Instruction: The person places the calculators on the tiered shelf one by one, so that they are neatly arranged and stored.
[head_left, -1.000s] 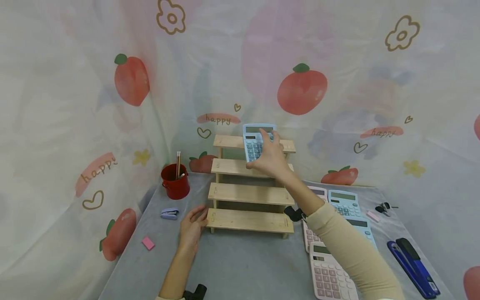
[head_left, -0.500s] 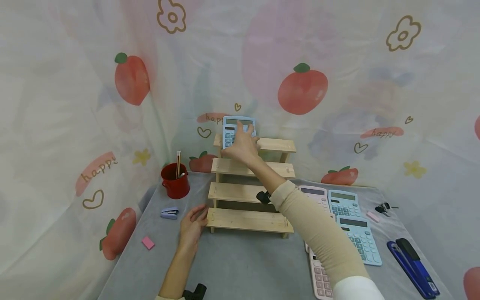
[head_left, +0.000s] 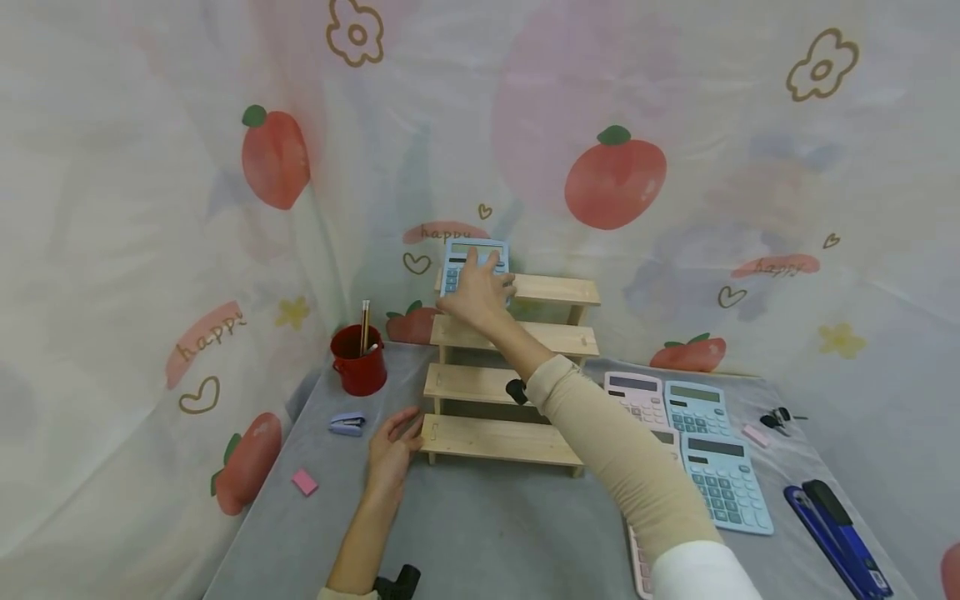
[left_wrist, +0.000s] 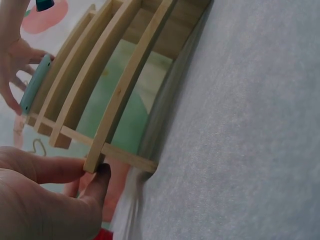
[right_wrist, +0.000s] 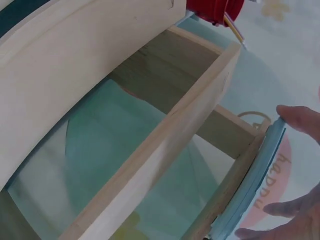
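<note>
From my feed, the right hand (head_left: 476, 293) has its grip pinching a blue calculator (head_left: 474, 260) by both side edges, standing it upright at the left end of the top step of the wooden riser (head_left: 510, 379). The left hand (head_left: 392, 450) rests with fingers spread flat, touching the bottom step's left corner.

My worry: that calculator looks like it's barely leaning on a narrow ledge, so letting go too early could tip it forward down the steps, and a nudge might shift the riser.

Count: four steps, three blue calculators including the held one, at least two pink ones (the sleeve hides part of the pile), one red cup (head_left: 359, 364).
</note>
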